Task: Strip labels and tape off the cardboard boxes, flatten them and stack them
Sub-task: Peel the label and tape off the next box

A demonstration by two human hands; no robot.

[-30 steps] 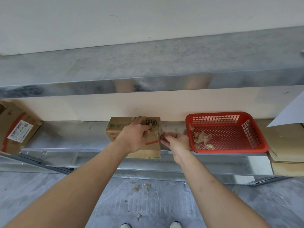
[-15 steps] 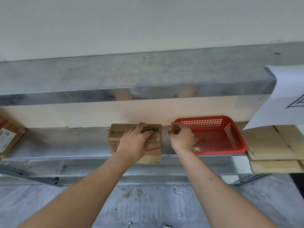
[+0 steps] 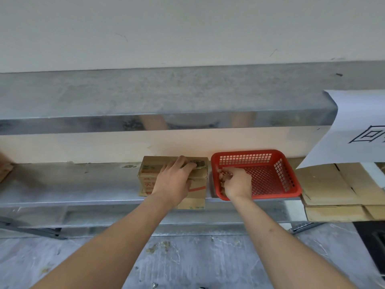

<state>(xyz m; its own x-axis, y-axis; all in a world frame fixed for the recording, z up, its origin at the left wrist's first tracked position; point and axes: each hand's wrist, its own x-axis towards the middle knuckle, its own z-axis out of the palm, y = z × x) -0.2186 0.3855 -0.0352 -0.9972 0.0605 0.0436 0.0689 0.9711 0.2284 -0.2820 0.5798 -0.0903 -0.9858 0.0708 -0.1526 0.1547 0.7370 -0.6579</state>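
**Peeled scrap goes into the basket; box still upright on the shelf**

Head view, the only one I have. My left hand (image 3: 174, 181) lies over the cardboard box (image 3: 150, 171), fingers curled across its top edge just beside the barcode label (image 3: 198, 163), holding it down on the metal shelf (image 3: 68, 184). The box stands at the shelf's front lip, its lower flap hanging over the edge, and it sits just beside the red basket (image 3: 270, 174).

What changed: a second ago my right hand (image 3: 236, 183) was pinching at the box's right side; half a second ago it was lifting away toward the basket; now it is inside the basket's left end, fingers bent downward over the small pile of pale scraps (image 3: 221, 174) there. I cannot tell whether those fingers are still pinched on a piece or have already let it drop, since the hand's back hides the tips.

I read this as one strip of tape or label removed and being discarded. The barcode label is still stuck on the box top, so stripping is not finished, and the box has not been flattened. To the right of the basket, a stack of flattened cardboard (image 3: 329, 184) lies on the shelf under a hanging white paper sheet (image 3: 354, 122); I judge that is where this box ends up.
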